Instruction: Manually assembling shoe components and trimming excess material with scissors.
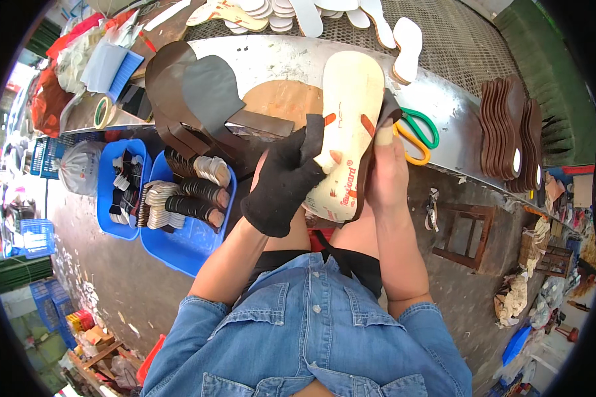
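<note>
At the centre of the frame, both hands hold a pale shoe insole upright above the person's lap. The left hand wears a black glove and its fingers are clenched around the insole's left edge and lower half. The right hand is bare; its fingers grasp the insole's right edge together with a dark brown leather strip that wraps along that side, the thumb pressing near the top of the strip. Orange marks show on the insole's face beside both hands.

Just behind the insole, on the metal desk, lie green and yellow scissors to the right and a stack of dark brown leather pieces to the left. A row of brown soles stands at the right of the desk. White insoles lie on a mesh surface along the top of the frame. At the left, below the desk, blue bins hold heels and small parts. A roll of tape sits at the upper left.
</note>
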{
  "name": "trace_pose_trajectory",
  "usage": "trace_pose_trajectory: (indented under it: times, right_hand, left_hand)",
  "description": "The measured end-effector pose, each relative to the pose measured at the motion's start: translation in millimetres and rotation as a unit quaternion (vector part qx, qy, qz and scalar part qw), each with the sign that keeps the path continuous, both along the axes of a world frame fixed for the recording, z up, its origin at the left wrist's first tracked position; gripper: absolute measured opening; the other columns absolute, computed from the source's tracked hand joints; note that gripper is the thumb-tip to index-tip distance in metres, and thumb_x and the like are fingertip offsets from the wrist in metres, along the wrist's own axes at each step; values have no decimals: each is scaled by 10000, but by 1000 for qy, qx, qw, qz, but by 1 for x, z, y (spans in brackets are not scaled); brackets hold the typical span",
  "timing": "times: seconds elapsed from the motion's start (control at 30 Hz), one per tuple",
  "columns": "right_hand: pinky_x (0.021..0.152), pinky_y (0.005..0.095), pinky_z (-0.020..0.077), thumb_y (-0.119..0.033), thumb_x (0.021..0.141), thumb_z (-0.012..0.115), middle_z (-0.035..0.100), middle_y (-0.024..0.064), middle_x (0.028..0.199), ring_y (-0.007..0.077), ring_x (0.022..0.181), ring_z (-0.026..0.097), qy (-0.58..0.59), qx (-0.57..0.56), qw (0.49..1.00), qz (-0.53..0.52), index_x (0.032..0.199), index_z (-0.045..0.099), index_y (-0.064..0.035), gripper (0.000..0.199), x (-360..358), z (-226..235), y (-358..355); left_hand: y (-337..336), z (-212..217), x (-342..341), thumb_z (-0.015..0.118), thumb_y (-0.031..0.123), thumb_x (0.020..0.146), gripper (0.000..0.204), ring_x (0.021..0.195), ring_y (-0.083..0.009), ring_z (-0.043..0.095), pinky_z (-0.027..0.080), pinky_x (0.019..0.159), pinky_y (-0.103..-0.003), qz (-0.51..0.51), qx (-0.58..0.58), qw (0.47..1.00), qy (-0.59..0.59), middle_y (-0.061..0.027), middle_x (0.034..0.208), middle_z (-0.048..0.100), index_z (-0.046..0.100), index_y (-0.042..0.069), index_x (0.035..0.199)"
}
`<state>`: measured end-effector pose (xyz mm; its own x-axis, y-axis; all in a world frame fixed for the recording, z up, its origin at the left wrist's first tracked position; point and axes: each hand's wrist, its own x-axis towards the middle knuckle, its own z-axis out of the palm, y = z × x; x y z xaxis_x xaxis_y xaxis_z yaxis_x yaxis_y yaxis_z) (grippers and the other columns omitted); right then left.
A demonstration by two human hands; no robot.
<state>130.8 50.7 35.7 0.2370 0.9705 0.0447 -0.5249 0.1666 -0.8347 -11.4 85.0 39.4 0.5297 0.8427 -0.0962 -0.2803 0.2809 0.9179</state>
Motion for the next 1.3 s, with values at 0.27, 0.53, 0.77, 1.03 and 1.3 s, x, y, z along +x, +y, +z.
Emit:
trace_pose_trajectory:
  times: [0.27, 0.53, 0.77, 1.03, 1.3]
  right_hand:
    - [527, 201, 405, -196, 921, 568, 621, 40, 807, 44, 632, 536, -296, -14, 955, 7, 1007, 588, 29, 242, 9, -5, -11]
    - [445, 176, 341, -290, 898, 630, 514, -38, 641, 11, 522, 456, -146, -45, 988, 40, 843, 575, -48, 254, 10, -4, -15]
    - [588, 187, 466, -5, 784, 712, 580, 26, 922, 82, 775, 542, -65, 144, 984, -87, 1212, 509, -17, 474, 32, -5, 3]
    - [697, 256, 555, 102, 711, 719, 618, 102, 879, 165, 807, 628, -226, 245, 940, -70, 887, 631, 51, 204, 76, 21, -1]
    - [661, 225, 518, 27, 815, 666, 630, 51, 894, 110, 798, 616, -251, 157, 955, 25, 919, 627, 7, 114, 84, 44, 3]
  left_hand:
    - [4, -20, -9, 652, 204, 864, 337, 864, -93, 591, 492, 760, -276, 23, 115, 989, 93, -47, 960, 644, 587, -8, 1118]
    - [9, -20, -12, 659, 180, 860, 418, 946, -96, 558, 478, 804, -272, -27, 26, 999, -8, -39, 1070, 592, 501, 19, 1212]
    - [11, -9, -24, 700, 218, 808, 543, 972, -104, 544, 451, 843, -275, -113, 16, 992, 61, -53, 1078, 591, 495, -8, 1257]
    - [19, 9, -32, 706, 189, 781, 542, 991, -102, 526, 427, 861, -261, -166, 61, 981, 82, -50, 1072, 593, 516, -13, 1246]
    - [44, 1, -45, 663, 116, 805, 457, 985, -109, 530, 439, 841, -260, -258, 107, 958, 69, -55, 1106, 602, 534, -7, 1227]
